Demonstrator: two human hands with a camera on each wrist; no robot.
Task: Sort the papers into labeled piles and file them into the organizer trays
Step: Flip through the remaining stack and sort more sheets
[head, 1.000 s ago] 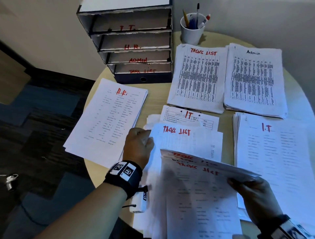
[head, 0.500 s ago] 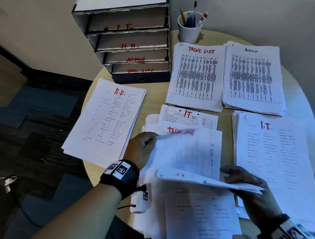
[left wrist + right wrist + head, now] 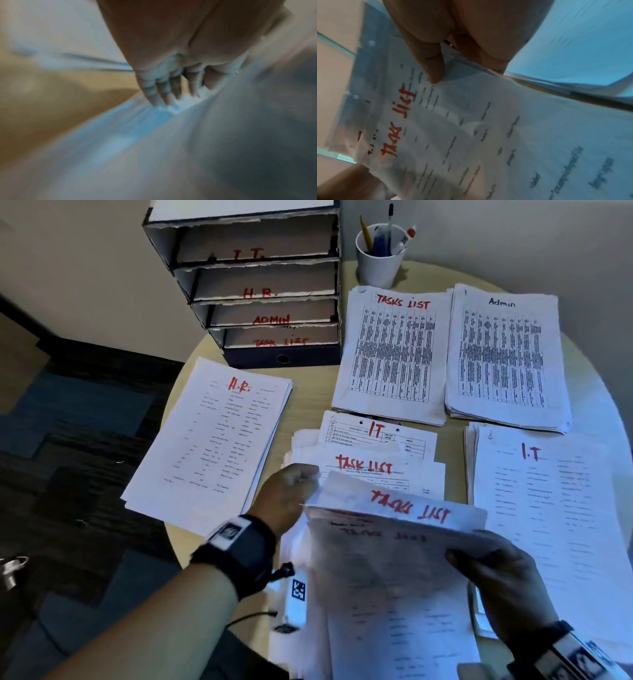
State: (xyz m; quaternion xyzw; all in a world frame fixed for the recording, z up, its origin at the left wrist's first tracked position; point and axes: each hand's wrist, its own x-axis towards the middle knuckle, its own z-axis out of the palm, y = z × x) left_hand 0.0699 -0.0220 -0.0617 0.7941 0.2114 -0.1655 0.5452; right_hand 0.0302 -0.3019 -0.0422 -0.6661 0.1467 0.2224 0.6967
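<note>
We see the left hand (image 3: 291,496) pinching the lifted corner of a "Task List" sheet (image 3: 404,508), above the unsorted stack (image 3: 376,467) (table centre); the right hand (image 3: 503,580) curls around held sheets. Best peel one sheet only, towards the Tasks List pile (image 3: 394,350)

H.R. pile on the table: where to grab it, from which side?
Take the H.R. pile at its near-left corner, which juts past the table edge. Coming from the left, fingers can probably slip under there; elsewhere the stack lies flat. It is loose and slightly fanned, so pinch its full thickness.
</note>
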